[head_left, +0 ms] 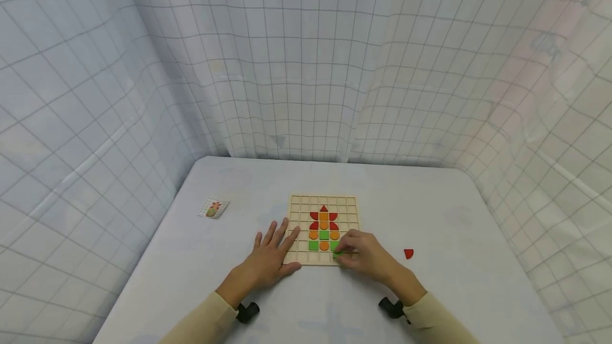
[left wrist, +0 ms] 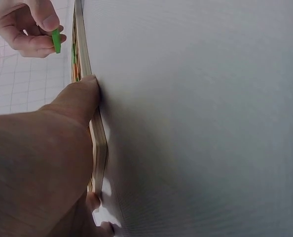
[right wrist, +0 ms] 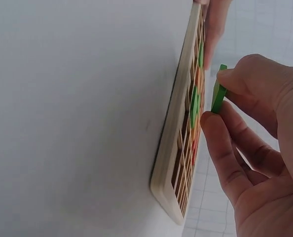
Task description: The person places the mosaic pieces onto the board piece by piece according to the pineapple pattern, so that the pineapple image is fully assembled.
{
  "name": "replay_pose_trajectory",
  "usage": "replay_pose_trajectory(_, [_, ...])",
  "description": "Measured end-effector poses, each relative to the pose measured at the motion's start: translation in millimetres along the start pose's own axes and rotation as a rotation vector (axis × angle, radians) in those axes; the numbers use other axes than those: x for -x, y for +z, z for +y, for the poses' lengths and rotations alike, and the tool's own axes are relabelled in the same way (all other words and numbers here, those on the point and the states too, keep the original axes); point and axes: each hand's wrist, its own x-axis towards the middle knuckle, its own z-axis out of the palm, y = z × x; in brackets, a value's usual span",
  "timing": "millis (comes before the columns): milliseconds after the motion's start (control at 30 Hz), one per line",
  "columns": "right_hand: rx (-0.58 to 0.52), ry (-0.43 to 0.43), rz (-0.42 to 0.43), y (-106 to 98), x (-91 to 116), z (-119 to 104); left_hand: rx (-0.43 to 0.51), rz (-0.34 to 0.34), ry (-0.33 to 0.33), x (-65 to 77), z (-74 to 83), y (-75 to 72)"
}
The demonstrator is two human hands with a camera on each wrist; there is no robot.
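Note:
A wooden grid board [head_left: 298, 203] lies on the table with red, orange and green pieces set in its cells. My left hand [head_left: 268, 259] rests at the board's left edge with fingers spread; in the left wrist view its thumb [left wrist: 82, 94] touches the board's edge. Above the lower right of the board, my right hand [head_left: 365, 256] pinches a green tile [right wrist: 218, 91] between thumb and fingers. The tile is held tilted, apart from the board in the right wrist view. Part of a green square [head_left: 334, 244] in the board shows beside the right fingertips.
A red quarter-circle piece [head_left: 408, 254] lies on the table to the right of the board. At the left lies a picture card [head_left: 213, 208] with a similar coloured figure. White gridded curtains [head_left: 306, 68] stand around the table's back and sides.

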Motion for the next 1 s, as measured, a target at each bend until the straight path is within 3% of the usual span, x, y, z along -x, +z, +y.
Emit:
replay_pose_trajectory(267, [0.072,-0.048,-0.016,15.7,-6.5,-6.6,0.002,0.052,0.029,-3.2,-6.7,5.5])
replay_pose_trajectory(600, [0.237,-0.037,-0.035,24.4,-9.7,-15.5,0.009,0.032,0.021,-3.8,-9.4,10.5])
replay_pose_trajectory(900, [0.206,-0.069,-0.033,24.3,-12.5,-16.1,0.01,0.06,0.051,-3.7,-12.1,12.9])
replay_pose_trajectory(1000, [0.176,-0.074,-0.038,24.3,-12.1,-16.8,-0.005,0.038,0.038,-1.8,-6.5,6.9])
